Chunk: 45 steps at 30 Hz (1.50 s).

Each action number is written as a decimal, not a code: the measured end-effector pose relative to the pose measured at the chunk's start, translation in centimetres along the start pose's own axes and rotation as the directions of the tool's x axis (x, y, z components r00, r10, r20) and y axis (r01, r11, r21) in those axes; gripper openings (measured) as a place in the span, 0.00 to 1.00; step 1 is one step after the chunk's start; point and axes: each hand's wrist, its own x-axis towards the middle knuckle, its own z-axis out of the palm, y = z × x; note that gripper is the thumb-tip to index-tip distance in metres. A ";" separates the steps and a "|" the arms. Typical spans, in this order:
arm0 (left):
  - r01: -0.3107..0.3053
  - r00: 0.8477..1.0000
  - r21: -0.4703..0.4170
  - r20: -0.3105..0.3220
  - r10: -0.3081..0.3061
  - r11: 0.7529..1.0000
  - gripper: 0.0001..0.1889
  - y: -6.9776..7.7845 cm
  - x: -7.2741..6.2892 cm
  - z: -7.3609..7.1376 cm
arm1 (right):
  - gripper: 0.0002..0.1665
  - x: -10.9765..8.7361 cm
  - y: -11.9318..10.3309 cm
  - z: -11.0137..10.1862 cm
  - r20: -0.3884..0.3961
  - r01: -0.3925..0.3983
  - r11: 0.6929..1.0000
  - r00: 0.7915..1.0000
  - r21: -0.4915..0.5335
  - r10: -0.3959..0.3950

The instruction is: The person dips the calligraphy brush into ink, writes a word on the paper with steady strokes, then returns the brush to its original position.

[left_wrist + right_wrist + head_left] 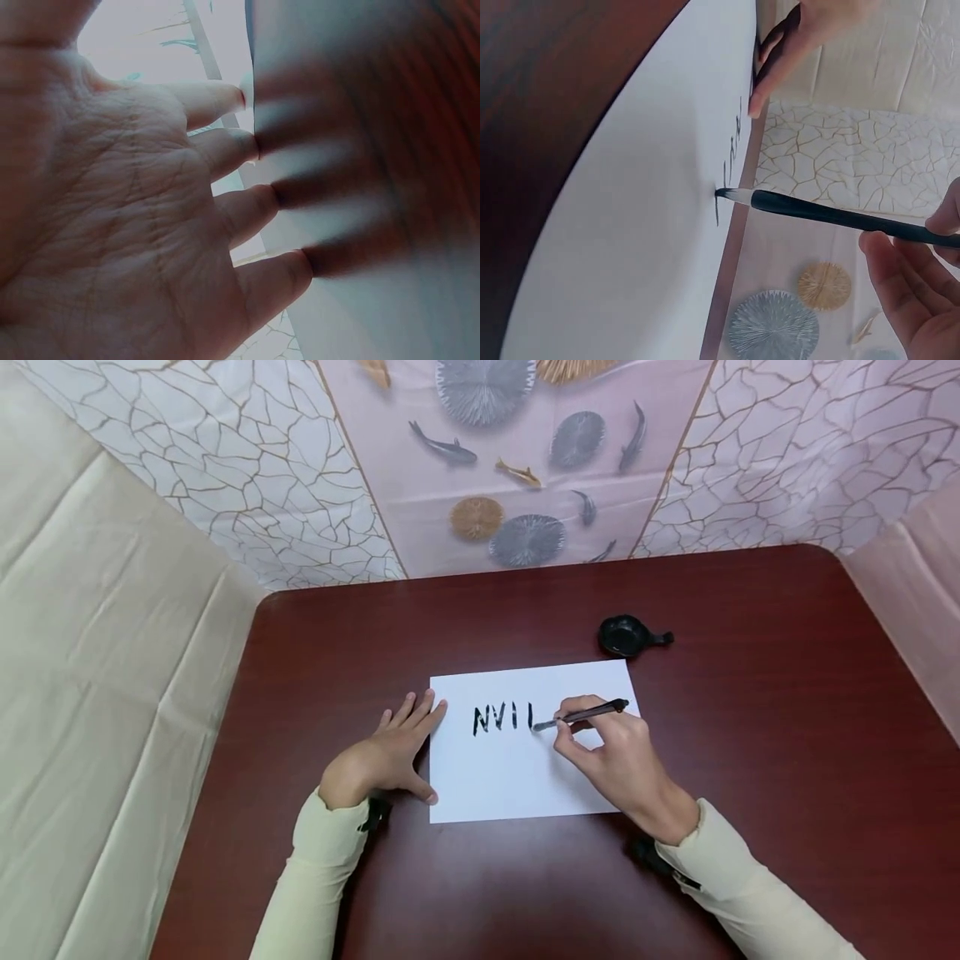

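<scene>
A white sheet of paper [502,785] lies on the table, with black painted letters [500,717] reading "NVI" and one more upright stroke. My right hand [622,764] pinches a dark-handled ink brush [592,711] between thumb and fingers. In the right wrist view, the black, wet-looking tip of the brush [817,211] touches the paper at the last stroke; its bristles are pale higher up. My left hand [386,756] rests with fingers spread at the paper's left edge. Fingertips [289,274] press down on the table in the left wrist view.
A small black dish with a short handle [624,636] stands just beyond the paper's top right corner. The dark red-brown table [375,627] reaches back to a patterned cloth [525,485]. Pale cloth [97,693] hangs at the left side.
</scene>
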 end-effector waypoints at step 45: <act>0.004 1.000 0.005 -0.010 -0.004 1.000 0.73 0.2 0.0 -0.1 | 0.16 0.0 1.7 -1.3 -0.056 -0.083 0.996 0.995 -0.025 0.082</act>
